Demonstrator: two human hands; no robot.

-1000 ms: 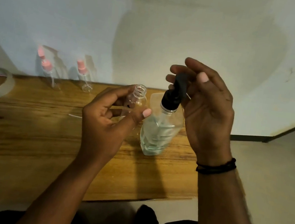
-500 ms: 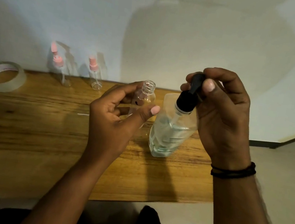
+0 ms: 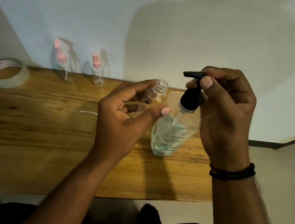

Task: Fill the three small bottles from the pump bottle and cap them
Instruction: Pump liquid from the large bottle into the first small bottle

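Fingers of the left hand [image 3: 122, 119] curl round the open small bottle [image 3: 152, 99], holding its mouth beside the pump bottle [image 3: 172, 132], whose black pump head [image 3: 193, 86] the right hand [image 3: 226, 113] pinches, ready to dispense

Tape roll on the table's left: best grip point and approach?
Pinch the tape roll's ring wall from above, one finger inside the hole, thumb outside. It appears to lie flat on the wooden table, hole up, so the near wall is exposed.
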